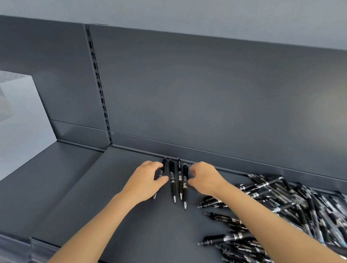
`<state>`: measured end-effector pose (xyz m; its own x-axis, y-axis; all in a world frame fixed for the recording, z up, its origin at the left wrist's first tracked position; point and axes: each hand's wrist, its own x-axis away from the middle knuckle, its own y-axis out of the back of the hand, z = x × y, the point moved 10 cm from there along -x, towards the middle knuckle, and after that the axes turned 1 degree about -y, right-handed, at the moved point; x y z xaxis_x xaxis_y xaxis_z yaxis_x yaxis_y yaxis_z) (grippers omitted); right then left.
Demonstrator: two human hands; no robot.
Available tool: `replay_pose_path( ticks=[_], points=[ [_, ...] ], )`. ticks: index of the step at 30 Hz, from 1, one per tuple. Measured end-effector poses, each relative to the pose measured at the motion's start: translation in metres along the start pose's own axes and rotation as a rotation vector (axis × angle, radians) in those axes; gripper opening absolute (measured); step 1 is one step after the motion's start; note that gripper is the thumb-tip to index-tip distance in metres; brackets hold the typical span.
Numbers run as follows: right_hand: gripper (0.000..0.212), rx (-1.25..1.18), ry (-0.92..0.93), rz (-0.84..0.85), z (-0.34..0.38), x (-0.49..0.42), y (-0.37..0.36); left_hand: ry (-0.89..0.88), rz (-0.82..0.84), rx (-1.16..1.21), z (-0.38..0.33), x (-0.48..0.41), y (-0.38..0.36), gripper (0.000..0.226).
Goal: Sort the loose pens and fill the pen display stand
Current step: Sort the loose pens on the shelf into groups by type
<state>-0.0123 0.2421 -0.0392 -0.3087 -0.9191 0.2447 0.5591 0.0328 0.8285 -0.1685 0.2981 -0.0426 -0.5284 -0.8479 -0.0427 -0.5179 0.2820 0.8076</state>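
Several black retractable pens [175, 182] lie side by side on the dark grey shelf [123, 209], their tips pointing toward me and their clicker ends near the back panel. My left hand [145, 182] is at the left of the row, its curled fingers and thumb around the leftmost pen [162, 170]. My right hand [203, 179] is at the right of the row, fingers curled beside the rightmost pen [185, 178]; whether it touches that pen is unclear. A big heap of loose black pens [285, 219] lies to the right.
The shelf's upright back panel [211, 97] rises just behind the row, with a slotted upright [99, 86] at its left. A pale translucent stand [17, 111] sits on the neighbouring shelf at the far left. The shelf's front edge [43, 245] runs below my forearms.
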Motion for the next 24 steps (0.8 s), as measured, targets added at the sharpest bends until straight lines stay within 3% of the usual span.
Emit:
replay_pose_path(
  ticks=[3, 8, 18, 24],
  points=[
    [0.019, -0.019, -0.006, 0.022, -0.015, 0.002, -0.001, -0.131, 0.092, -0.064, -0.028, 0.01, -0.022, 0.058],
    [0.048, 0.064, 0.095, -0.038, -0.018, 0.008, 0.024, -0.216, 0.262, -0.334, -0.051, 0.014, -0.068, 0.056],
    [0.042, 0.184, 0.149, -0.059, -0.048, 0.02, 0.027, -0.215, 0.123, -0.311, -0.027, 0.008, -0.031, 0.025],
    [0.049, 0.328, 0.224, -0.041, -0.055, 0.026, 0.032, -0.22, 0.235, -0.531, -0.013, 0.012, -0.047, 0.063]
  ],
)
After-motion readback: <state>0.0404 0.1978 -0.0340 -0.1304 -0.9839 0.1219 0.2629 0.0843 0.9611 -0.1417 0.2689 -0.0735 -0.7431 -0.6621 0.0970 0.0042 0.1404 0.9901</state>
